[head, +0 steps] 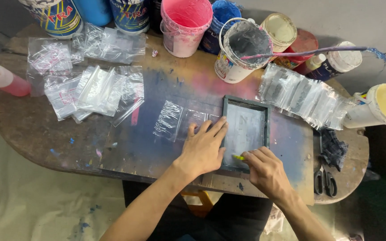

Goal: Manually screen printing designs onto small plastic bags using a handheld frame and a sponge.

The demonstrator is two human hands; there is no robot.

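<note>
A small dark-framed printing screen (245, 103) lies flat on the paint-stained table (32, 129). My left hand (204, 147) presses flat on the frame's left edge, its fingers also over a clear plastic bag (175, 119) that lies under the frame. My right hand (266, 168) grips a small yellow scraper (238, 157) at the near edge of the screen's mesh. A grey ink film covers the mesh.
Paint tubs stand along the back: a pink one (185, 26), a grey one (241, 50) with a stir stick, and cream ones at right. Piles of clear bags lie at left (95, 89) and right (302, 96). Scissors (325, 180) and a dark rag (334, 149) sit at right.
</note>
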